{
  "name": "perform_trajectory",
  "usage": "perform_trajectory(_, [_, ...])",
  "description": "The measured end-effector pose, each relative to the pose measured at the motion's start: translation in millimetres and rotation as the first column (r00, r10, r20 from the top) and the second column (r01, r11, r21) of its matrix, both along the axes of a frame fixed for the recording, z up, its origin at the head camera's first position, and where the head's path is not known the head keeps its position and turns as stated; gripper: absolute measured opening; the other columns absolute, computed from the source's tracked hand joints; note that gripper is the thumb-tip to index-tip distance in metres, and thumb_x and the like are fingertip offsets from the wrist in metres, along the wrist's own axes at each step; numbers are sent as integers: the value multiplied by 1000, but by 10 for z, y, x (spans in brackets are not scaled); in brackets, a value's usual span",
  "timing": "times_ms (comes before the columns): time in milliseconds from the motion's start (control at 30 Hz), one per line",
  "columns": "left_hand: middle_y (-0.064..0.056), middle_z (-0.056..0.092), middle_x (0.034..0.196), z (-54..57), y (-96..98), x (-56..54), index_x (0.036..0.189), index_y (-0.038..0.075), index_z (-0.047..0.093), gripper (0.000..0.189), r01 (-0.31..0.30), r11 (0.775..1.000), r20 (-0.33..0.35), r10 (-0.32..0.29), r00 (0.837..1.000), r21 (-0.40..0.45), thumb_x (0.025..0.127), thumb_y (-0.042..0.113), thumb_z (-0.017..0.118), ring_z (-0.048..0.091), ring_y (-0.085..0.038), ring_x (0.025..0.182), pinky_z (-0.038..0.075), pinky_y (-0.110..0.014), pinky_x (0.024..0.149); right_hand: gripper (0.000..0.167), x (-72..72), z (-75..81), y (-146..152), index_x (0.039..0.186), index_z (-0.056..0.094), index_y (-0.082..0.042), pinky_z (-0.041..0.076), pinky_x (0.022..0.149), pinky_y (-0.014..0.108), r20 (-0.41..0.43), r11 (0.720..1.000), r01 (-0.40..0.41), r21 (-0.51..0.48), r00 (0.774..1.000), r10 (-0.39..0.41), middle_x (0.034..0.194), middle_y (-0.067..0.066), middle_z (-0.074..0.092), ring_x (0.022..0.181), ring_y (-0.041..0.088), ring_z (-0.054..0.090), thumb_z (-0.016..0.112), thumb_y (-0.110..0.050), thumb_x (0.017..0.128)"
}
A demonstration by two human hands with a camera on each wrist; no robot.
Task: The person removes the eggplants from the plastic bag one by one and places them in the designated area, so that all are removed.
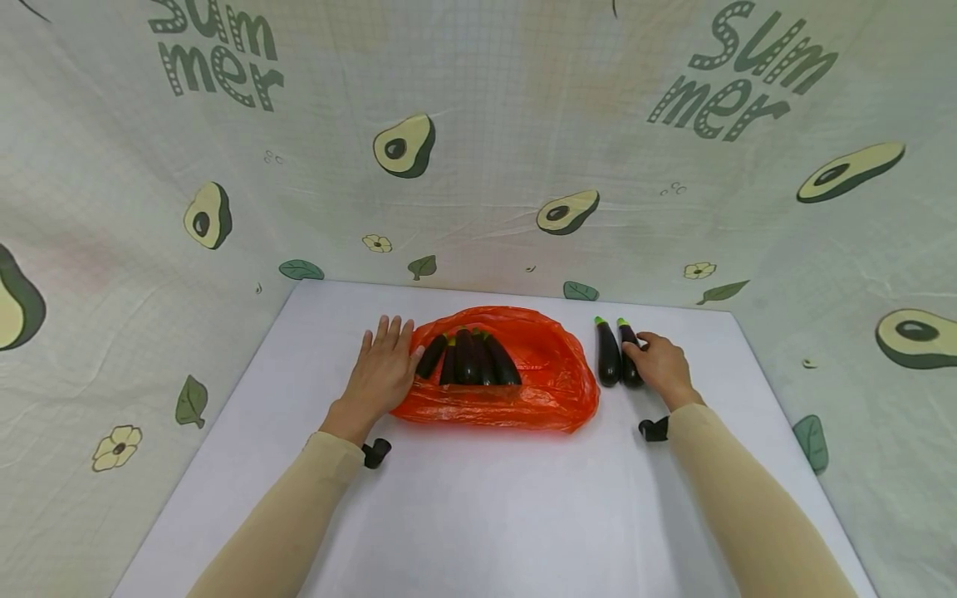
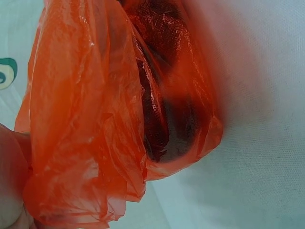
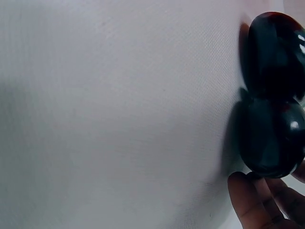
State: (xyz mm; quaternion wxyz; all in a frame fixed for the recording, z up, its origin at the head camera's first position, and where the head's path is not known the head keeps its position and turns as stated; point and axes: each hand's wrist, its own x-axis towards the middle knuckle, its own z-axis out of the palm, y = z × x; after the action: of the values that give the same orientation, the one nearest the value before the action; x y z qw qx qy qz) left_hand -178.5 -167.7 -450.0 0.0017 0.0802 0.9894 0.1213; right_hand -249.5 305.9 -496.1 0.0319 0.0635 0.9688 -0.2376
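Observation:
A red plastic bag (image 1: pixel 553 357) lies with its mouth spread wide, and several dark eggplants (image 1: pixel 467 359) sit side by side in its left half. At the bag's left edge rests my left hand (image 1: pixel 383 365), fingers straight and pointing away from me. The left wrist view shows the crinkled bag (image 2: pixel 81 105) close up, with dark eggplant shapes through the film. Right of the bag lie two eggplants with green stem ends. My right hand (image 1: pixel 664 365) grips the right-hand eggplant (image 1: pixel 630 375), thumb on top; its fingers (image 3: pixel 250 198) meet its side. The other eggplant (image 1: pixel 608 357) lies right alongside.
Everything lies on a white table (image 1: pixel 486 507). Hanging cloth (image 1: pixel 478 183) printed with avocados, leaves and lettering encloses the back and both sides. A small black device sits at each wrist, below the beige sleeves (image 1: pixel 748 507).

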Motion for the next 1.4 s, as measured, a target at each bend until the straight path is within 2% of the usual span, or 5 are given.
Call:
perform_trajectory(300, [-27, 22, 172, 2, 6, -2, 166, 0, 25, 66, 12, 1000, -11, -12, 1000, -11, 115, 39, 39, 9, -44, 163, 10, -63, 129, 66, 14, 9, 1, 153, 46, 7, 47, 107, 63, 1, 999, 33, -10, 999, -33, 142, 35, 58, 128, 52, 58, 50, -42, 108])
perform_trajectory(833, [-26, 21, 173, 26, 28, -21, 167, 1, 22, 67, 12, 1000, -12, -12, 1000, -24, 114, 39, 40, 8, -44, 163, 9, -63, 130, 57, 104, 214, -470, 152, 49, 2, 47, 108, 64, -266, 997, 29, -78, 963, -49, 140, 32, 61, 125, 49, 56, 58, -31, 107])
perform_trajectory(1100, [-27, 21, 173, 45, 13, -14, 167, 0, 23, 67, 25, 997, -35, -28, 999, -67, 114, 38, 42, 11, -45, 162, 12, -64, 129, 54, 246, 427, -964, 152, 52, -3, 53, 102, 60, -393, 990, -112, -88, 917, 69, 138, 24, 63, 119, 41, 58, 64, -27, 106])
perform_trajectory(1300, [-27, 20, 173, 61, -4, -14, 167, 0, 22, 67, 34, 996, -44, -37, 998, -76, 114, 38, 41, 11, -46, 162, 11, -65, 129, 52, 360, 549, -1346, 149, 55, -2, 54, 101, 56, -464, 957, -274, -94, 863, 201, 136, 21, 66, 119, 39, 59, 68, -24, 103])
perform_trajectory(1400, [-27, 20, 173, 70, -2, -20, 167, 0, 22, 68, 30, 997, -38, -32, 999, -67, 114, 39, 41, 10, -45, 162, 10, -64, 129, 51, 392, 557, -1540, 148, 57, -3, 52, 108, 54, -453, 941, -329, -84, 853, 258, 139, 20, 66, 125, 39, 59, 69, -25, 104])
